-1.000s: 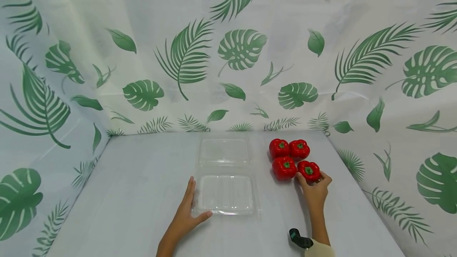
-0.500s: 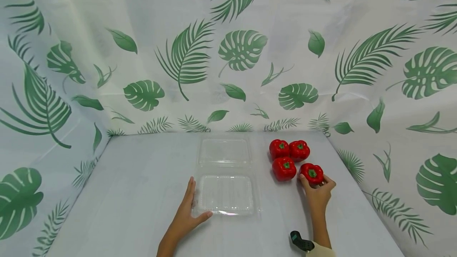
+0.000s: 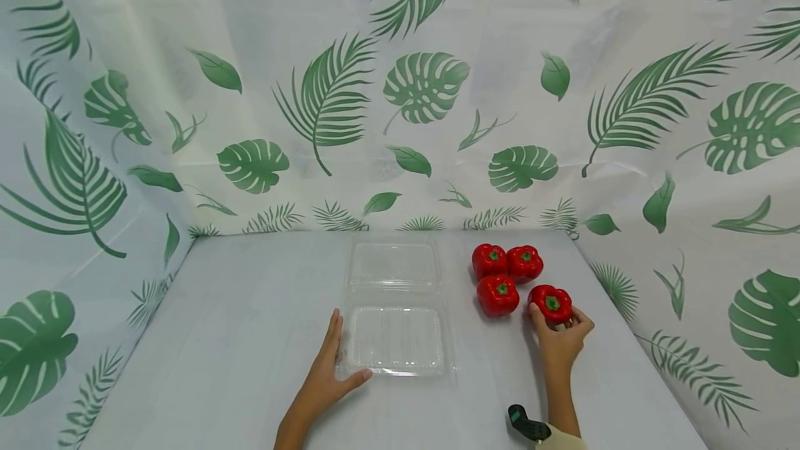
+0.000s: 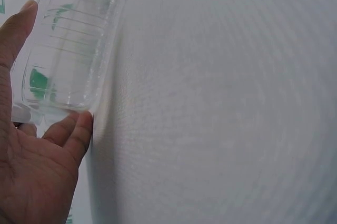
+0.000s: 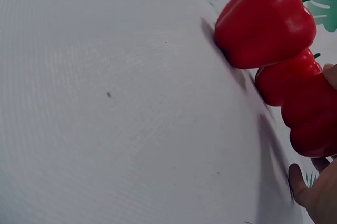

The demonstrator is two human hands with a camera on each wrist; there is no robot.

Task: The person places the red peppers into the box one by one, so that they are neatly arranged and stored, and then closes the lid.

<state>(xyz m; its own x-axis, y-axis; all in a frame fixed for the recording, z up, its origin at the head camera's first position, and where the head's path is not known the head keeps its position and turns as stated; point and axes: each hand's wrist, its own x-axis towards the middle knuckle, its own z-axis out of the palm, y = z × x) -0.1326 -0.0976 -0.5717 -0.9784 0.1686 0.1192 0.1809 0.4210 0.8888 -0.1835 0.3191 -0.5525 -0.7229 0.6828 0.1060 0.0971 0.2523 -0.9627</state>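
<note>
At the right of the table my right hand (image 3: 562, 340) grips a red bell pepper (image 3: 551, 303) between thumb and fingers. In the right wrist view that held pepper (image 5: 313, 116) seems slightly above the tabletop, with a shadow beneath. Three more red peppers (image 3: 498, 295) sit close together just to its left and behind. A clear plastic clamshell container (image 3: 395, 371) lies with its lid (image 3: 392, 264) folded back, away from me. My left hand (image 3: 325, 377) rests at the container's near left corner, fingers extended along its side; the left wrist view shows fingertips (image 4: 84, 121) touching its edge.
The white table (image 3: 250, 311) meets a leaf-printed backdrop (image 3: 412, 158) at the back and on both sides. A black wrist device (image 3: 528, 423) sits on my right forearm by a pale sleeve (image 3: 560, 438).
My right hand has moved a little to the right with the held pepper, which now stands apart from the other three. The left hand and the container have stayed in place.
</note>
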